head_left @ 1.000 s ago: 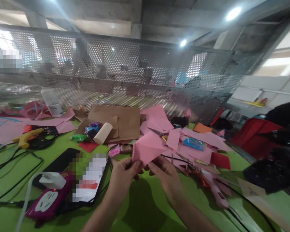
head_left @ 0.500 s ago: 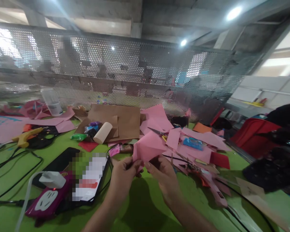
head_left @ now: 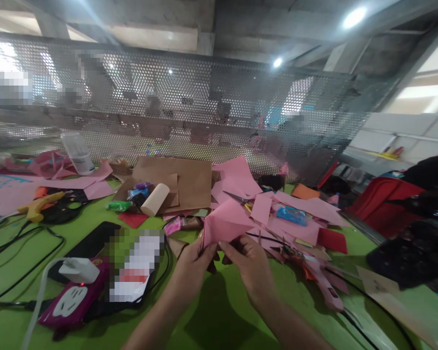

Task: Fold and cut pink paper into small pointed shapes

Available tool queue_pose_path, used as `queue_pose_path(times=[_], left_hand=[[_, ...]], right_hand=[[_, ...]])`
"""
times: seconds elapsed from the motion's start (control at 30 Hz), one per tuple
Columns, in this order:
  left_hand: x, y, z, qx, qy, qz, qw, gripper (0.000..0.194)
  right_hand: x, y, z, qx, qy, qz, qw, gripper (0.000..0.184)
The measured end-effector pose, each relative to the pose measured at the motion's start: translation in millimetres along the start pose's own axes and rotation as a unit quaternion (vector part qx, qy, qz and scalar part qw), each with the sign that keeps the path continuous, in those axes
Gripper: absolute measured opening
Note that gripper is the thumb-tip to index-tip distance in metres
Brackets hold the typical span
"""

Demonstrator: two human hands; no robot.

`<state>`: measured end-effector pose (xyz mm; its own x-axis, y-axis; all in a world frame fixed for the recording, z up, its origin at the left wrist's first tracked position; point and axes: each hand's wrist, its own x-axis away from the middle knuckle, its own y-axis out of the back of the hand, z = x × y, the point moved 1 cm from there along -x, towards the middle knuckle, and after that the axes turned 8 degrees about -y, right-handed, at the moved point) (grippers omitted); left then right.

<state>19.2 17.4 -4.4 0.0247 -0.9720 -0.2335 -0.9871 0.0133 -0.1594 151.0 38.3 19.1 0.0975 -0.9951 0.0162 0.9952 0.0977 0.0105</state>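
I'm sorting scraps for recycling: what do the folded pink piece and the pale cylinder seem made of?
The folded pink piece: probably paper or thin card, matte; creased, without gloss. The pale cylinder: perhaps card, matte; its smooth side lacks shine.

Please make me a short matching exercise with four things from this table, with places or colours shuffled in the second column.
Things:
1. Sheet
2. Charger
3. Bottle
4. Tube

Places or colours:
A. Back left, in front of the mesh screen
B. Cream
C. In the left hand, with the right hand against it
D. Plugged into the purple power strip

Right pairs: 1-C, 2-D, 3-A, 4-B
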Motion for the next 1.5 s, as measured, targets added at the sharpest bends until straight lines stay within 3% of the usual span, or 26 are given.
queue_pose_path(times=[0.47,0.57,0.7,0.87,1.1,1.5], left_hand=[[-0.3,0.8,-0.3,-0.025,0.012,0.007,1.000,0.036],[4.2,1.0,-7.6,0.019,0.044,0.022,0.999,0.044],[9.4,4.3,-15.9,0.031,0.101,-0.002,0.994,0.049],[10.3,4.6,-13.8,0.044,0.141,0.001,0.989,0.051],[11.0,3.2,-12.6,0.022,0.101,0.011,0.995,0.051],[10.3,3.1,-11.0,0.010,0.082,0.005,0.997,0.041]], right_hand=[[3.8,-1.6,1.7,0.004,-0.006,0.004,1.000,0.026],[4.1,-0.4,2.5,0.016,-0.004,-0.013,1.000,0.025],[4.0,1.3,3.0,0.002,0.013,-0.003,1.000,0.021],[6.7,0.2,4.3,-0.006,-0.001,0.009,1.000,0.026],[11.0,-2.9,5.1,-0.053,-0.043,0.044,0.997,0.029],[12.0,-5.4,2.7,-0.051,-0.028,0.053,0.997,0.029]])
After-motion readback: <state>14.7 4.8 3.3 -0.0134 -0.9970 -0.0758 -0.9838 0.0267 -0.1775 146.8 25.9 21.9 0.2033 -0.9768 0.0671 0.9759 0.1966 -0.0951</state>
